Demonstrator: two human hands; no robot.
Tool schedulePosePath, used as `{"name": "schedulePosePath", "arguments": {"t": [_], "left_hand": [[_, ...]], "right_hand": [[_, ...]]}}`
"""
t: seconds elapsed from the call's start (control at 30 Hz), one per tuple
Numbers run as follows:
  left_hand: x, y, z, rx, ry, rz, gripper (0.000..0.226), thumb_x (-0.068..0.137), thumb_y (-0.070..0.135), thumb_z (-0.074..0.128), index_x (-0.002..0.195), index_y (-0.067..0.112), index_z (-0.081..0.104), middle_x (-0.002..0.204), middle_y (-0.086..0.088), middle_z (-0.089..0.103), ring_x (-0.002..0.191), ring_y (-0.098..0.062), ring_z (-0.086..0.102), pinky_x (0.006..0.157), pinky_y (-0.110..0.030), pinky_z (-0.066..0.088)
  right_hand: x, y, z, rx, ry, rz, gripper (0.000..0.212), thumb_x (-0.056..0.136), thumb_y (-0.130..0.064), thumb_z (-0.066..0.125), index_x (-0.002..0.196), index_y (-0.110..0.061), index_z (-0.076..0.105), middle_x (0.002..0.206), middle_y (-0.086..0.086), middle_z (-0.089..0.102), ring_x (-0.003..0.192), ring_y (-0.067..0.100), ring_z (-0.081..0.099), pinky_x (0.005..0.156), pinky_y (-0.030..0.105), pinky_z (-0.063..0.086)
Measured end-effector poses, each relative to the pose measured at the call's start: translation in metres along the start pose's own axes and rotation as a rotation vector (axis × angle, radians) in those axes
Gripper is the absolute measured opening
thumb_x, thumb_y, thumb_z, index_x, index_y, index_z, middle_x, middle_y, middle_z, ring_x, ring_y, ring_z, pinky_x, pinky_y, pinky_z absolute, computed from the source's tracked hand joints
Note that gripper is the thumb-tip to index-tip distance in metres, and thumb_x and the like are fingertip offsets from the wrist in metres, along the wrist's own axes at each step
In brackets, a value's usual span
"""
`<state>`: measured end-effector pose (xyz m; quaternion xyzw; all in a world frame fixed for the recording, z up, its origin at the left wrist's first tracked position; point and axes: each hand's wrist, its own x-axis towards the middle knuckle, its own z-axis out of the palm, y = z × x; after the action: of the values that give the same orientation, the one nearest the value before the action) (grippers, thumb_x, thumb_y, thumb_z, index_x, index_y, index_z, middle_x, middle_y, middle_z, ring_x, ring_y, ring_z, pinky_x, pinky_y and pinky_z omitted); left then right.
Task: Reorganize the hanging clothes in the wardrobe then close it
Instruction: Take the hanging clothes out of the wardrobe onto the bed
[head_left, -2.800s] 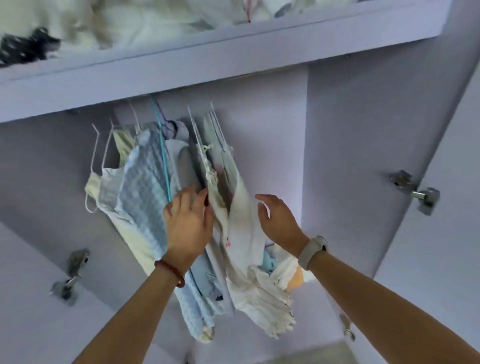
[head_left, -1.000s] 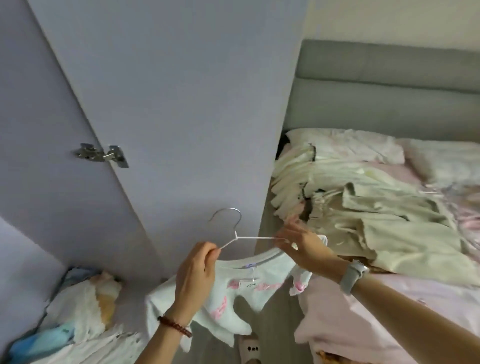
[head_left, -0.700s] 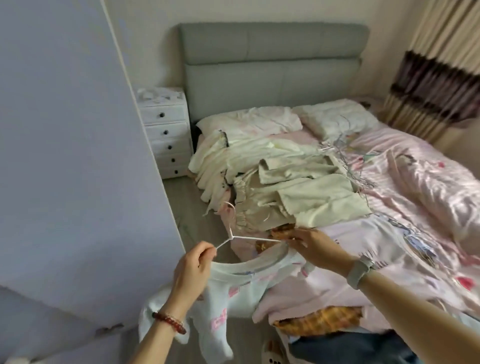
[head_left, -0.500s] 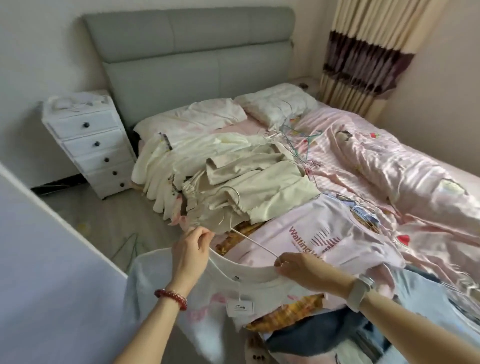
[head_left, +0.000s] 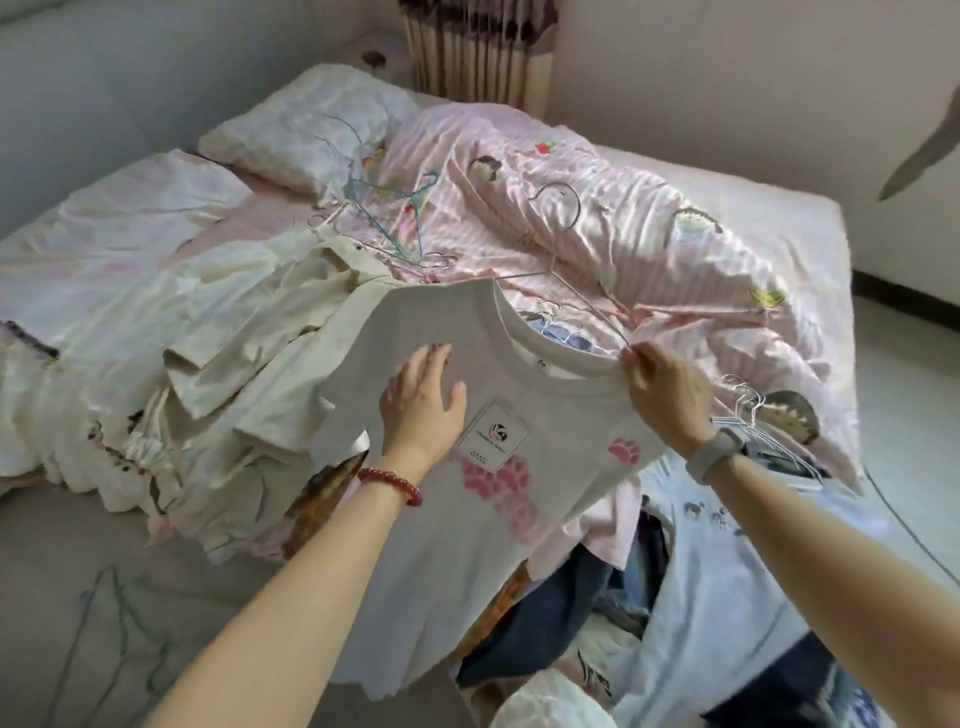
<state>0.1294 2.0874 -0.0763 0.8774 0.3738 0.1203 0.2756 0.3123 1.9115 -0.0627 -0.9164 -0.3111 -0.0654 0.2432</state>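
Observation:
A white t-shirt (head_left: 415, 561) with pink paw prints and a square paper tag is spread out over the foot of the bed. A thin wire hanger (head_left: 558, 244) still sits in its neck, hook pointing away from me. My left hand (head_left: 421, 400) lies flat on the shirt's chest, fingers spread. My right hand (head_left: 665, 389) pinches the collar and the hanger wire at the shirt's right shoulder. The wardrobe is out of view.
Cream clothes (head_left: 244, 374) are piled on the bed's left side. Loose wire hangers (head_left: 395, 218) lie tangled near the pillow (head_left: 306, 124), with more hangers (head_left: 753, 421) at my right wrist. A pink duvet (head_left: 623, 218) covers the bed. Dark and pale blue garments (head_left: 701, 597) lie below.
I turned from the wardrobe to the bed carrying the shirt on its hanger. My left hand let go of the hanger and now lies flat on the shirt.

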Motion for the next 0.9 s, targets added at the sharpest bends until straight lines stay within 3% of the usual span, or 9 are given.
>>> {"name": "schedulePosePath", "arguments": {"t": [0.17,0.3,0.4,0.47,0.53,0.6,0.77,0.9], "left_hand": [[-0.002,-0.028,0.065,0.118,-0.336,-0.127,0.057,0.096,0.035,0.04,0.147,0.027,0.016,0.156,-0.003,0.008,0.142,-0.024,0.006,0.113,-0.042,0.008],[-0.013,-0.064,0.109,0.209,-0.558,-0.241,0.062,0.096,0.039,0.038,0.148,0.03,0.004,0.157,-0.001,-0.003,0.143,-0.026,0.0,0.114,-0.047,0.008],[-0.02,-0.085,0.131,0.232,-0.659,-0.309,0.063,0.096,0.039,0.036,0.148,0.032,0.0,0.156,-0.001,-0.01,0.143,-0.028,-0.005,0.114,-0.05,0.009],[-0.02,-0.092,0.138,0.239,-0.683,-0.325,0.062,0.096,0.039,0.035,0.148,0.032,0.0,0.156,0.0,-0.012,0.143,-0.027,-0.008,0.114,-0.051,0.008],[-0.017,-0.096,0.138,0.258,-0.663,-0.317,0.061,0.096,0.039,0.035,0.148,0.032,0.002,0.156,0.0,-0.01,0.143,-0.027,-0.007,0.114,-0.05,0.006],[-0.012,-0.098,0.131,0.298,-0.586,-0.278,0.059,0.096,0.037,0.034,0.148,0.03,0.005,0.156,-0.001,-0.007,0.143,-0.025,-0.007,0.114,-0.048,0.003],[-0.008,-0.104,0.077,0.389,-0.271,-0.18,0.054,0.095,0.028,0.038,0.146,0.025,0.02,0.155,-0.004,0.011,0.142,-0.022,0.008,0.111,-0.043,0.012],[-0.044,-0.126,0.018,0.325,-0.015,-0.245,0.048,0.089,0.016,0.052,0.136,0.015,0.044,0.142,-0.009,0.041,0.131,-0.027,0.036,0.102,-0.047,0.026]], "right_hand": [[0.056,0.033,0.04,-0.06,-0.002,0.042,0.025,0.094,-0.025,0.046,0.091,-0.007,0.064,0.091,0.016,0.066,0.086,0.033,0.058,0.063,0.032,0.034],[0.071,0.054,0.11,-0.105,-0.218,0.162,0.027,0.094,-0.024,0.044,0.114,-0.017,0.06,0.12,0.011,0.058,0.116,0.031,0.043,0.093,0.04,0.031],[0.067,0.069,0.15,-0.194,-0.435,0.178,0.046,0.094,-0.03,0.042,0.139,-0.025,0.034,0.144,0.005,0.036,0.133,0.027,0.026,0.103,0.047,0.024],[0.058,0.074,0.162,-0.237,-0.525,0.15,0.059,0.093,-0.033,0.043,0.145,-0.027,0.017,0.154,0.0,0.017,0.141,0.024,0.011,0.11,0.053,0.016],[0.045,0.071,0.168,-0.24,-0.575,0.13,0.061,0.093,-0.033,0.041,0.146,-0.026,0.012,0.156,0.001,0.007,0.143,0.024,0.003,0.112,0.055,0.008],[0.032,0.059,0.167,-0.199,-0.589,0.089,0.056,0.095,-0.03,0.038,0.146,-0.023,0.015,0.155,0.004,0.01,0.142,0.027,0.005,0.113,0.054,0.008],[-0.002,-0.008,0.161,-0.012,-0.519,-0.103,0.044,0.095,-0.021,0.039,0.138,-0.011,0.037,0.147,0.011,0.033,0.138,0.029,0.023,0.113,0.05,0.016],[-0.043,-0.089,0.16,0.113,-0.495,-0.303,0.036,0.089,-0.02,0.041,0.116,-0.006,0.06,0.121,0.013,0.06,0.119,0.032,0.049,0.1,0.05,0.035]]}}
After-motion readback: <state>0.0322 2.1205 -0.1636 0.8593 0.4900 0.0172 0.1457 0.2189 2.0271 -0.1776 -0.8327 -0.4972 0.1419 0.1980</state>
